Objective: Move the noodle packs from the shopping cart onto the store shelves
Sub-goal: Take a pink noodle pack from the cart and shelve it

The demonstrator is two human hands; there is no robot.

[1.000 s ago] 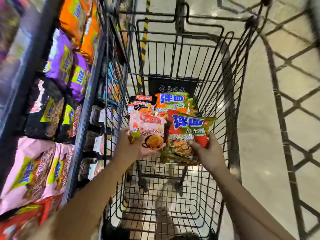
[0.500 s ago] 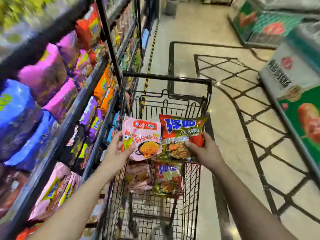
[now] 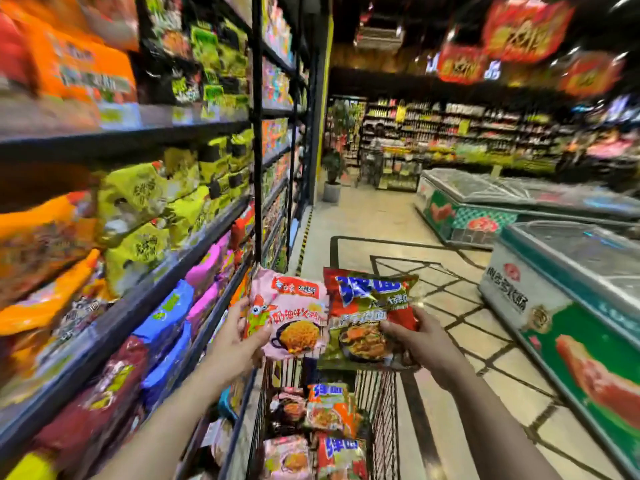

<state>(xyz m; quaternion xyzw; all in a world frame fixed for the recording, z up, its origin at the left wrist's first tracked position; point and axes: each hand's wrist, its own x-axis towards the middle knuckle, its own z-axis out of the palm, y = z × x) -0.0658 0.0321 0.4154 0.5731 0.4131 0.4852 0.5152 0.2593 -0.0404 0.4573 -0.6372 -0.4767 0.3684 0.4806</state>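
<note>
My left hand [image 3: 239, 337] grips a pink noodle pack [image 3: 294, 313] by its left edge. My right hand [image 3: 419, 337] grips a red and green noodle pack [image 3: 367, 313] by its right side. Both packs are held side by side above the black wire shopping cart [image 3: 384, 403]. Several more noodle packs [image 3: 329, 414] lie in the cart below. The store shelves [image 3: 138, 306] run along my left, filled with yellow, pink, blue and orange noodle packs.
Chest freezers [image 3: 561, 282] stand along the right of the aisle. Tiled floor [image 3: 377, 216] stretches ahead toward a potted plant [image 3: 332, 168] and further shelving at the back. Red signs hang from the ceiling.
Both hands have lifted the two packs higher out of the cart, and my view has swung upward from the cart to the aisle and shelves.
</note>
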